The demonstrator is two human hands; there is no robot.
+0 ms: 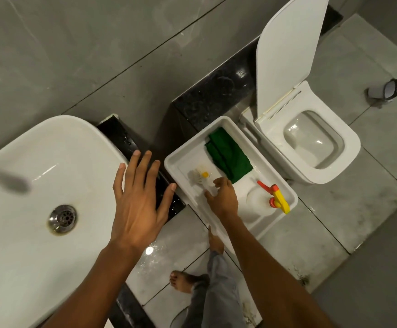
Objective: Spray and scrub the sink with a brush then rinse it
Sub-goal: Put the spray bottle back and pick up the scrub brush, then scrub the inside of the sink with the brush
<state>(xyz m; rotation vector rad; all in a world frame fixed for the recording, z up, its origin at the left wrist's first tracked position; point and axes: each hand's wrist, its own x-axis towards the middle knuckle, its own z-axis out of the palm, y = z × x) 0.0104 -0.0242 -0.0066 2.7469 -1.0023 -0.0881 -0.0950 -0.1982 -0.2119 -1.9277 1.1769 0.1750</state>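
Note:
The white sink (50, 150) fills the left, with a metal drain (63, 218) in its bowl. My left hand (137, 204) hovers flat with spread fingers over the sink's right rim and holds nothing. To the right stands a white tray (218, 124). In it lie a white scrub brush (201, 177) with a yellow spot, a folded green cloth (228, 155) and a white spray bottle (256, 204) with a yellow and orange trigger head (276, 196). My right hand (222, 197) reaches into the tray, fingers curled at the brush's handle; whether it grips the handle is unclear.
A black stone counter (121, 138) runs under the sink. A white toilet (311, 143) with its lid raised stands right of the tray. A small roll lies on the grey floor (382, 91). My bare feet (183, 280) stand on wet tiles below.

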